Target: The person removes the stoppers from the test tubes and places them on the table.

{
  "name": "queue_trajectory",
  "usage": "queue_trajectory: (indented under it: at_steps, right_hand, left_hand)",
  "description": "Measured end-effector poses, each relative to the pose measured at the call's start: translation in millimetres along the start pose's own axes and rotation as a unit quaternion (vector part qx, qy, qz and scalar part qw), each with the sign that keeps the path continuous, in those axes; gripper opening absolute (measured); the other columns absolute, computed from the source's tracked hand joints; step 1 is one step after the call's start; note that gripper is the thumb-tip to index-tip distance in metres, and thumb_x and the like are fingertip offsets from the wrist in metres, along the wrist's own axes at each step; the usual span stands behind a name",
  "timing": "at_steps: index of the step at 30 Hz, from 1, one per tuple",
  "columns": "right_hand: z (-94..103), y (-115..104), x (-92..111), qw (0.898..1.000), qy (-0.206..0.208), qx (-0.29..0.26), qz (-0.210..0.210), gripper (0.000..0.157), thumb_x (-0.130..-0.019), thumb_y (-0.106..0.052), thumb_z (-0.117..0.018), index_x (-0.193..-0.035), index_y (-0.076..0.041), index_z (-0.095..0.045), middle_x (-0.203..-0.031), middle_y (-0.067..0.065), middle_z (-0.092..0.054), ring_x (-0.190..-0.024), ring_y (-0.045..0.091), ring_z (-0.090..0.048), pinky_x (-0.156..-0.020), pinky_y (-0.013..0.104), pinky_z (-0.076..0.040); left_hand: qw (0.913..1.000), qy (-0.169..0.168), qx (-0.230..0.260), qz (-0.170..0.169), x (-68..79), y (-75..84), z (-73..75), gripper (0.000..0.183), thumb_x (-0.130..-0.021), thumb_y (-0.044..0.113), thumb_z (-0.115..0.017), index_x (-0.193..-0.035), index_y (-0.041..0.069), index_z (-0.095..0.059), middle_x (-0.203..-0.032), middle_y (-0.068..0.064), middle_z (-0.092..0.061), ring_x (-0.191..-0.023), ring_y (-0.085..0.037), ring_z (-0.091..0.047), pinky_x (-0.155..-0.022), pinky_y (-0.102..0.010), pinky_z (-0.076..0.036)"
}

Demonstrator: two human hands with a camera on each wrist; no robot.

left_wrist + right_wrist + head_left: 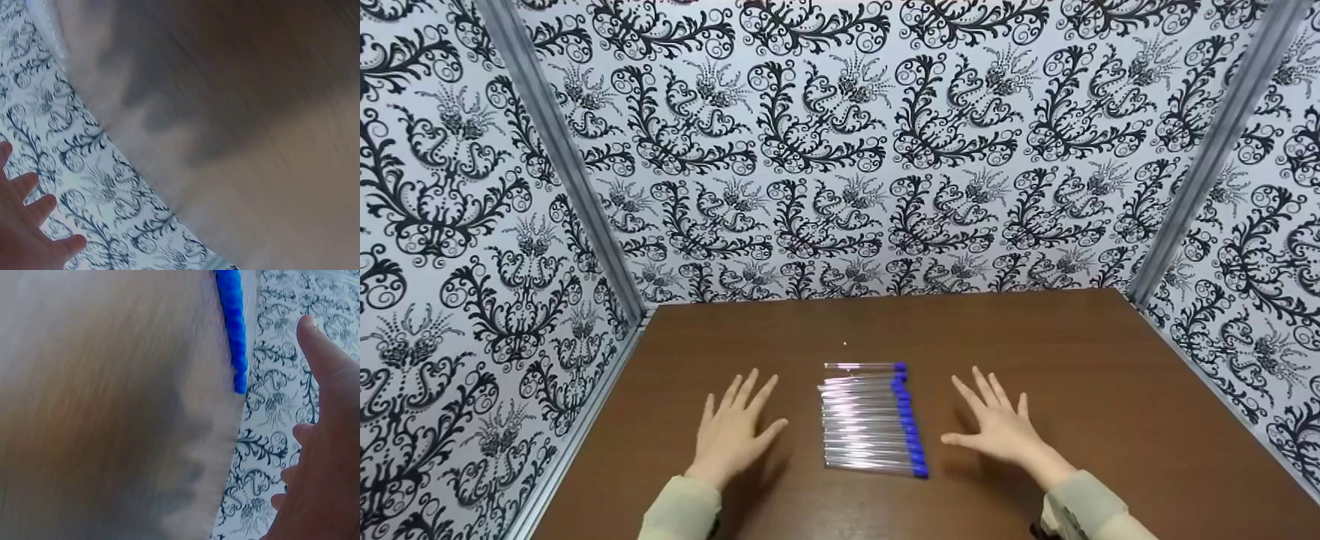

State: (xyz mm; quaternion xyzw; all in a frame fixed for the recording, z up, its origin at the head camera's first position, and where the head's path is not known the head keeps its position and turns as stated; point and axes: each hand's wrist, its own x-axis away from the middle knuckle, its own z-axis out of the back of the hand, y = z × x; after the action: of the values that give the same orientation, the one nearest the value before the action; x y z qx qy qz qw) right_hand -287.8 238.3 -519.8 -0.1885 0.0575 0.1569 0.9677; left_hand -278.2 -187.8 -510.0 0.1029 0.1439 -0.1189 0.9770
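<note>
A row of clear plastic-looking tubes lies across the middle of the brown tabletop, between the person's two hands. Their blue caps all point toward the right hand, and their clear ends point toward the left hand. Most of the tubes lie side by side, touching or nearly so, and the line of caps slants outward to the right at its near end. At the far end, one tube lies a little apart from the rest, and the next is slightly tilted. The exact count is hard to make out through the glare.

Both hands are spread wide, fingers straight and thumbs turned inward, each near the row but apart from it. They are raised over the tabletop; in the left wrist view a blurred finger shadow falls on the wood, well apart from the hand.

Pale sleeves cover the forearms. Behind the tabletop stands a white wall with black scrollwork, and grey metal posts rise at its two corners.
</note>
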Motion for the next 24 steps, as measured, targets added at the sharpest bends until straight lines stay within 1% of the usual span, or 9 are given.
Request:
queue_trajectory:
  at_steps: [3,7,12,16,19,24]
  right_hand:
    - [-0.9,-5.7,0.9,1.0,0.003,-0.008,0.012,0.097,-0.076,-0.062,-0.07,-0.152,-0.018,-0.03,-0.158,0.021,-0.012,-0.142,0.046,-0.01,-0.096,0.08,0.001]
    - [-0.7,-10.5,1.7,1.0,0.001,-0.015,0.015,0.097,-0.076,-0.062,-0.07,-0.153,-0.02,-0.029,-0.159,0.019,-0.012,-0.143,0.045,-0.009,-0.096,0.079,0.002]
    - [-1.7,-14.5,2.7,0.999,-0.006,-0.019,0.027,0.099,-0.074,-0.063,-0.071,-0.153,-0.019,-0.029,-0.158,0.021,-0.013,-0.142,0.045,-0.011,-0.095,0.08,0.002]
    - [-6.7,-17.1,4.6,0.998,0.004,-0.025,0.049,0.102,-0.069,-0.066,-0.072,-0.151,-0.019,-0.035,-0.157,0.022,-0.018,-0.141,0.047,-0.015,-0.094,0.081,-0.006]
    - [-11.6,-18.9,6.8,0.997,0.02,-0.035,0.068,0.104,-0.064,-0.065,-0.077,-0.148,-0.018,-0.04,-0.154,0.022,-0.025,-0.139,0.049,-0.02,-0.094,0.081,-0.014]
    - [-18.7,-25.7,10.4,0.993,0.033,-0.051,0.102,0.105,-0.057,-0.059,-0.084,-0.144,-0.016,-0.046,-0.15,0.022,-0.032,-0.137,0.05,-0.024,-0.094,0.078,-0.022]
  left_hand:
    - [0.9998,0.001,-0.001,-0.018,0.5,8.6,-2.2,0.071,-0.089,0.068,-0.046,-0.15,0.033,-0.034,-0.157,-0.004,-0.029,-0.143,-0.03,-0.025,-0.109,-0.064,-0.015]
    - [0.9992,0.0,-0.002,-0.04,2.5,18.6,-4.4,0.07,-0.089,0.067,-0.047,-0.15,0.033,-0.035,-0.156,-0.003,-0.03,-0.142,-0.029,-0.026,-0.108,-0.064,-0.016]
    - [0.9979,-0.014,0.002,-0.063,4.6,28.0,-9.4,0.068,-0.091,0.06,-0.052,-0.151,0.032,-0.034,-0.156,-0.003,-0.03,-0.142,-0.03,-0.028,-0.108,-0.064,-0.018]
    - [0.9962,-0.033,0.009,-0.081,7.0,35.5,-15.8,0.067,-0.092,0.055,-0.055,-0.151,0.033,-0.033,-0.156,-0.003,-0.03,-0.141,-0.031,-0.028,-0.107,-0.064,-0.019]
    - [0.9945,-0.043,0.013,-0.094,8.6,42.1,-18.9,0.065,-0.093,0.053,-0.053,-0.151,0.034,-0.032,-0.156,-0.003,-0.031,-0.141,-0.03,-0.028,-0.108,-0.064,-0.019]
    - [0.9918,-0.047,0.011,-0.118,12.4,51.0,-19.6,0.062,-0.094,0.052,-0.052,-0.15,0.032,-0.035,-0.155,-0.003,-0.032,-0.141,-0.029,-0.03,-0.107,-0.063,-0.021]
